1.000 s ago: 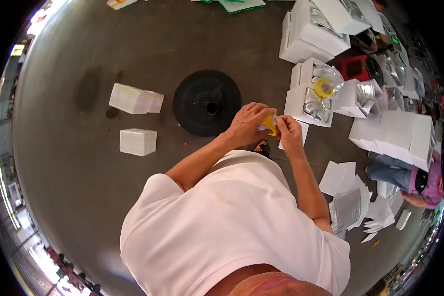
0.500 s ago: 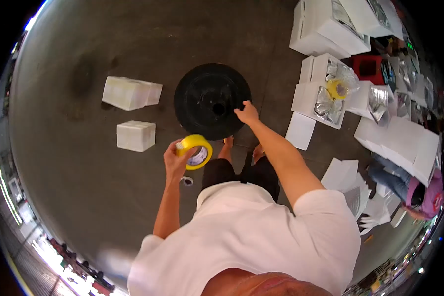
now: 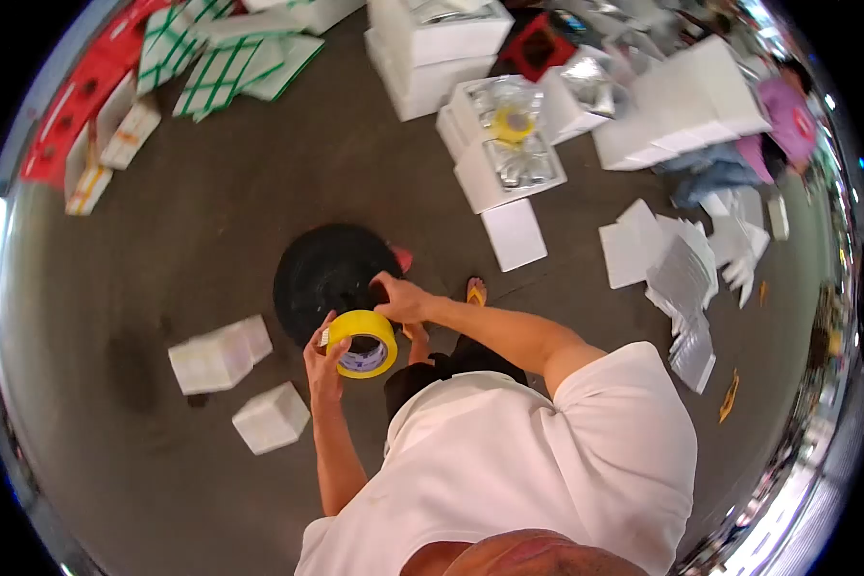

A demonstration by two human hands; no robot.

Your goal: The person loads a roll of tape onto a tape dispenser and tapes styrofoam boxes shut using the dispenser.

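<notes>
My left hand (image 3: 324, 370) is closed round the left side of a wide roll of yellow packing tape (image 3: 382, 336). The roll's printed cardboard core faces up toward me. My right hand (image 3: 403, 300) is just beyond the roll's upper right rim, its thumb and forefinger curved and apart. Under both hands on the floor is a large round black thing (image 3: 322, 274), partly hidden by the hands and the tape.
White foam boxes (image 3: 216, 355) and a smaller white block (image 3: 271, 419) lie left. Stacked foam boxes (image 3: 509, 178) with silver lining stand ahead, near a white lid (image 3: 515, 235). A person in pink (image 3: 787, 115) is at right. Green-striped sheets (image 3: 230, 77) lie far left.
The view has turned to the right, so the surroundings have shifted. My right hand has come in from the black thing's far edge to the tape roll, which stays in my left hand.
</notes>
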